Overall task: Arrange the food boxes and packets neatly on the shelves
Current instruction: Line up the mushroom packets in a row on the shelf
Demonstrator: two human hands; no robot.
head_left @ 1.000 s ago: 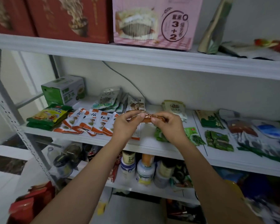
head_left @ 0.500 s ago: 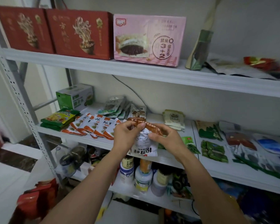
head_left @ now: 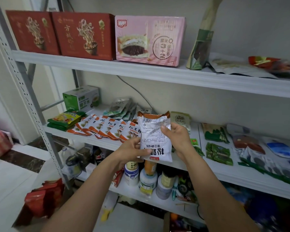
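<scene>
I hold a white packet (head_left: 155, 136) with an orange-brown top edge upright in front of the middle shelf (head_left: 94, 139), its printed back facing me upside down. My left hand (head_left: 132, 149) grips its lower left side. My right hand (head_left: 175, 137) grips its right edge. Just left of it, a row of several matching orange-and-white packets (head_left: 105, 127) lies overlapped on the shelf. Green packets (head_left: 218, 152) lie to the right.
The top shelf (head_left: 157, 72) carries two red boxes (head_left: 84, 36), a pink box (head_left: 149, 40) and a standing green pouch (head_left: 201, 49). A green box (head_left: 81, 98) and yellow-green packets (head_left: 65, 118) sit at the middle shelf's left. Jars (head_left: 147, 180) crowd the shelf below.
Both hands have lifted the packet off the shelf and turned it upright, its back now facing me. The view has tilted up, showing the whole top shelf.
</scene>
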